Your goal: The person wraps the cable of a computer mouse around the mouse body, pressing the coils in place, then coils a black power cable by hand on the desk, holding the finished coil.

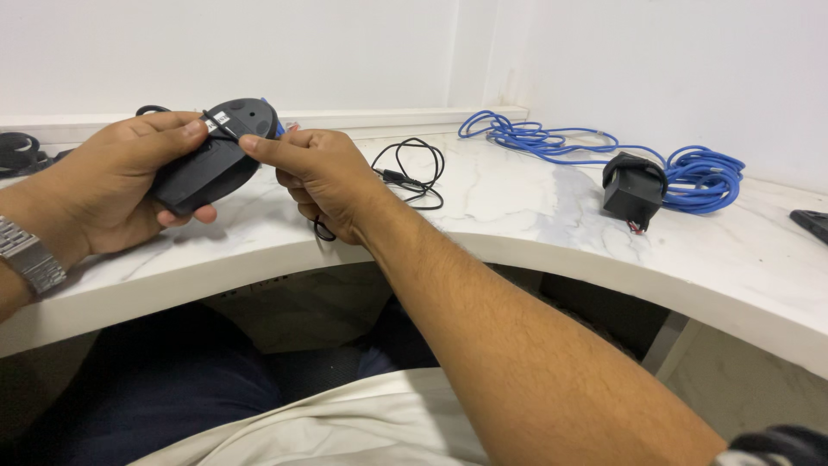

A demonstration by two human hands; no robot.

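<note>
1. The left hand (pixel 108 185) is closed around a black computer mouse (pixel 211 155), held underside up above the near edge of the marble desk (pixel 535 216); the thumb lies across the top end and the fingers wrap underneath.
2. The right hand (pixel 323 177) pinches a thin black cord (pixel 222 126) between thumb and forefinger, drawn tight across the mouse's upturned base; the remaining fingers are curled in.
3. A metal wristwatch (pixel 30 259) sits on the left wrist.
4. A loop of the same thin black cable (pixel 414 173) lies loosely on the desk just beyond the right hand, and another bit shows under that hand.
5. Farther right, well apart from the hands, a black power adapter (pixel 634 185) stands on the desk, touching a coiled blue cable (pixel 703 177) that runs back along the wall toward the corner.
6. A dark flat object (pixel 812 223) is cut off at the right edge; what it is cannot be told.
7. Black coiled straps or cables (pixel 17 151) lie at the far left edge, partly hidden behind the left hand.
8. No containers are in view.
</note>
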